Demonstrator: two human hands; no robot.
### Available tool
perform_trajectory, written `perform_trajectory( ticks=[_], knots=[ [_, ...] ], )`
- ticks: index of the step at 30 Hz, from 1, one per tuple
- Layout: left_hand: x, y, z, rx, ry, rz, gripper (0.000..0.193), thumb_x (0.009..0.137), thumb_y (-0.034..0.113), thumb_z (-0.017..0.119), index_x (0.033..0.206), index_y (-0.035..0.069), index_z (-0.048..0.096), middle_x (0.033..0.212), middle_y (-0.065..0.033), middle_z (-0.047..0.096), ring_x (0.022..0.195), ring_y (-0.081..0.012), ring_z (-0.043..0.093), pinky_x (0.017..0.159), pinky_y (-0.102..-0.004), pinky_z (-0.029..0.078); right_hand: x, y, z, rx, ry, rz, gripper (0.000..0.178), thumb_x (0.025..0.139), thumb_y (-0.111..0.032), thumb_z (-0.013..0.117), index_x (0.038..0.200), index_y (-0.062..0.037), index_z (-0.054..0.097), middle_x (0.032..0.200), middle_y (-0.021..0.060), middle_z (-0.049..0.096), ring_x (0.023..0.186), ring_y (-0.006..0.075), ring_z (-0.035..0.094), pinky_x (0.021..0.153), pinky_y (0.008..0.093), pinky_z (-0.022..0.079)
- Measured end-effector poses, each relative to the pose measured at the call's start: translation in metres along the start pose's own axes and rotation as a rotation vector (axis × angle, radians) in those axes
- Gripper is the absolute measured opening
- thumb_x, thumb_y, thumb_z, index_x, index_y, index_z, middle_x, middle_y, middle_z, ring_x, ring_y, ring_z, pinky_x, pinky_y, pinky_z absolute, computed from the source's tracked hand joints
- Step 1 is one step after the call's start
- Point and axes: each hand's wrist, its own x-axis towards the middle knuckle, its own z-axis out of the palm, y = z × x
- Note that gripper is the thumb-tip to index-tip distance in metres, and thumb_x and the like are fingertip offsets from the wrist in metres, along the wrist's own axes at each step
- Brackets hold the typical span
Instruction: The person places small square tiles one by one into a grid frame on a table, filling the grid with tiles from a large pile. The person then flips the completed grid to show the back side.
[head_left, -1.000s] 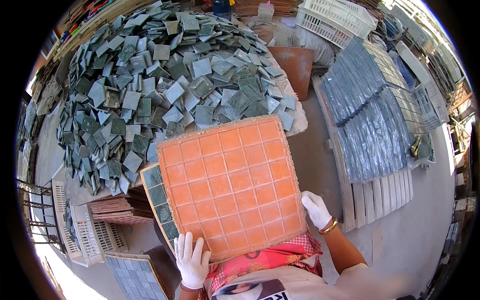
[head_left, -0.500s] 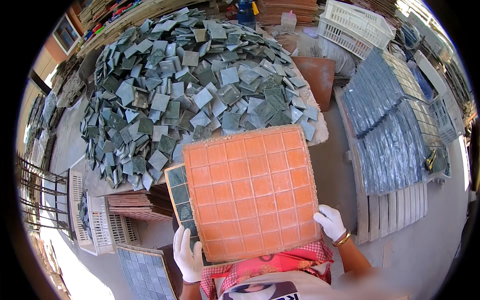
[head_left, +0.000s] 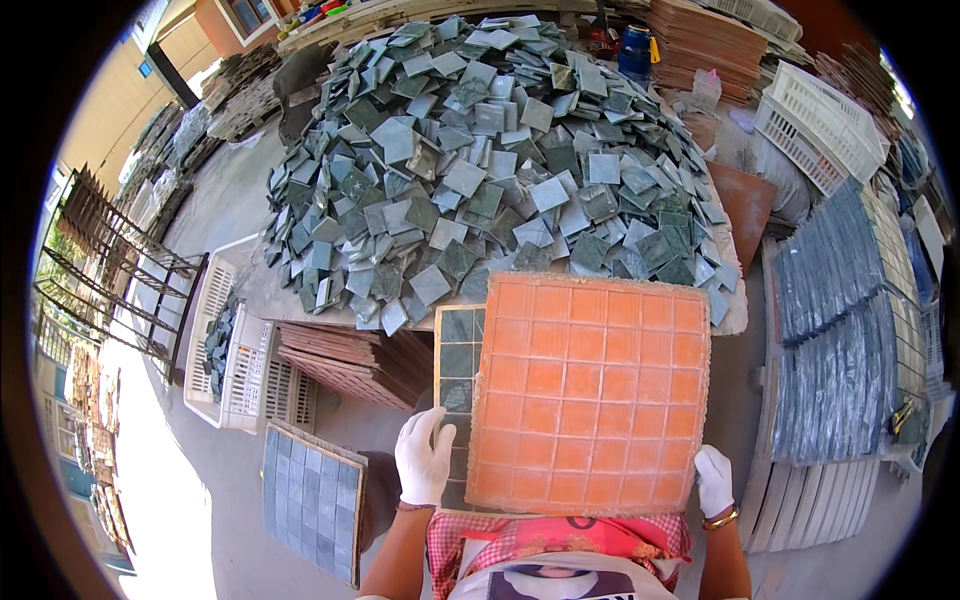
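An orange square grid mould (head_left: 590, 390) with raised ribs lies before me, covering the right part of a sheet of dark green tiles (head_left: 456, 362) in a pale frame. My right hand (head_left: 714, 482), in a white glove, is closed at the mould's lower right edge; its fingertips are partly hidden. My left hand (head_left: 423, 460), also gloved, is at the lower left edge of the green sheet, thumb apart from the fingers, with nothing seen in it. Beyond the mould, a large heap of loose green-grey square tiles (head_left: 490, 170) covers the worktable (head_left: 738, 312).
At left, a white plastic crate (head_left: 245, 375) holds loose tiles, near stacked reddish boards (head_left: 345, 360). A blue-grey tile panel (head_left: 312, 500) leans below it. Stacked tile sheets (head_left: 835, 320) stand on a pallet at right, with white crates (head_left: 820, 125) behind.
My view has swung left, so the whole scene sits farther right. The mould now lies straighter, and my right hand has closed in against its edge. My left hand stays by the green sheet.
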Motion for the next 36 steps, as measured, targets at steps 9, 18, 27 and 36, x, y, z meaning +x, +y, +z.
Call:
perform_trajectory(
  ticks=[9, 18, 27, 36],
  knots=[
    [0.060, 0.030, 0.048, 0.336, -0.158, 0.078, 0.039, 0.080, 0.042, 0.072, 0.077, 0.006, 0.055, 0.077, -0.0117, 0.058, 0.073, -0.0343, 0.060, 0.061, -0.0446, 0.048, -0.001, 0.008, 0.003, -0.126, 0.084, -0.114, 0.024, 0.096, -0.017, 0.050, 0.086, 0.0024, 0.060, 0.073, 0.0023, 0.055, 0.070, 0.0111, 0.046, 0.064, 0.0284, 0.041],
    [0.078, 0.006, 0.053, 0.201, -0.180, 0.290, 0.034, 0.089, 0.031, 0.062, 0.066, 0.007, 0.053, 0.067, -0.0122, 0.055, 0.064, -0.0341, 0.058, 0.056, -0.0437, 0.044, -0.002, 0.023, 0.016, 0.023, 0.193, -0.162, 0.024, 0.097, -0.016, 0.048, 0.080, -0.0003, 0.056, 0.072, -0.0001, 0.050, 0.068, 0.0098, 0.043, 0.062, 0.0284, 0.039],
    [0.088, -0.007, 0.041, 0.107, -0.384, 0.276, 0.036, 0.088, 0.032, 0.061, 0.063, 0.007, 0.055, 0.064, -0.0123, 0.057, 0.064, -0.0336, 0.058, 0.055, -0.0440, 0.044, -0.003, 0.025, 0.018, -0.040, 0.229, -0.206, 0.026, 0.098, -0.017, 0.049, 0.081, 0.0008, 0.056, 0.072, -0.0007, 0.050, 0.069, 0.0089, 0.043, 0.062, 0.0279, 0.039],
    [0.071, 0.004, 0.048, 0.277, -0.047, 0.610, 0.028, 0.082, 0.020, 0.066, 0.061, 0.011, 0.050, 0.055, -0.0058, 0.046, 0.055, -0.0261, 0.051, 0.049, -0.0393, 0.041, -0.002, 0.036, 0.020, 0.015, 0.341, -0.210, 0.021, 0.095, -0.014, 0.053, 0.083, 0.0019, 0.058, 0.074, -0.0013, 0.051, 0.070, 0.0082, 0.044, 0.063, 0.0263, 0.040]
  ],
)
